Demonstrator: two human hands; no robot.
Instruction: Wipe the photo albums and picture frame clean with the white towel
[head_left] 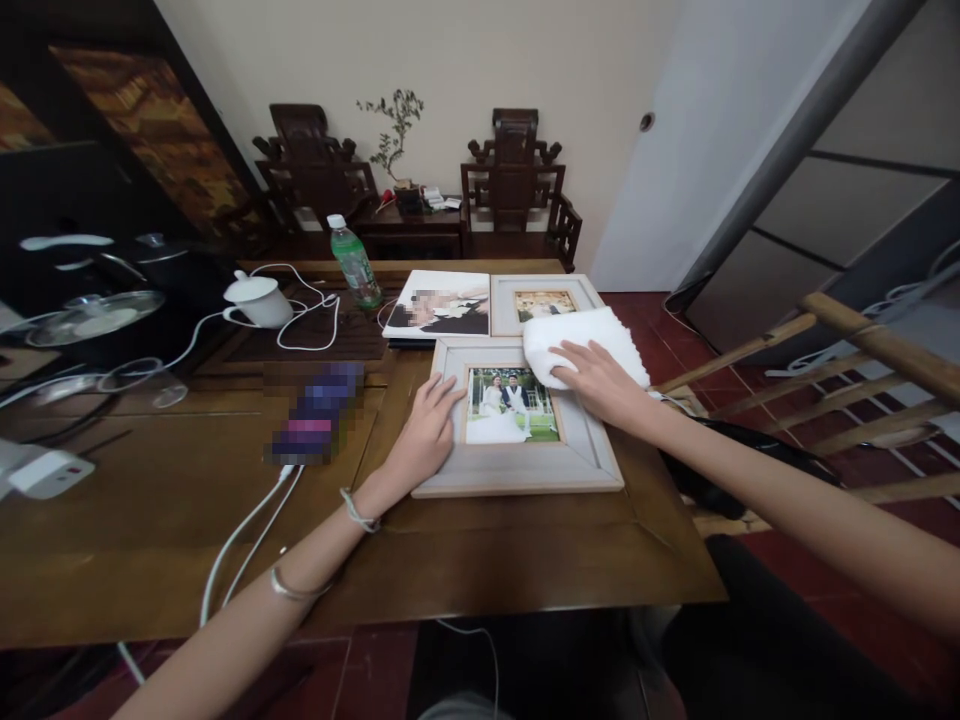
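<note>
A pale wooden picture frame (517, 470) with a wedding photo lies flat on the brown wooden table (487, 560). My left hand (427, 432) rests on the frame's left side, fingers stretched out flat on it. My right hand (600, 380) presses down on a folded white cloth (577, 335) that lies over the frame's upper right corner, fingers spread over the cloth. A second, smaller pale frame (544, 300) lies just behind, partly under the cloth. A flat photo print (439, 305) lies to the left of that frame.
A green plastic bottle (354, 262) and a white lidded cup (259, 298) stand further back on the left, with white cables (247, 530) running across the table. A blurred-out purple object (319, 412) lies left of the frame. Dark carved chairs (517, 180) stand by the wall; wooden rails (862, 350) are at the right.
</note>
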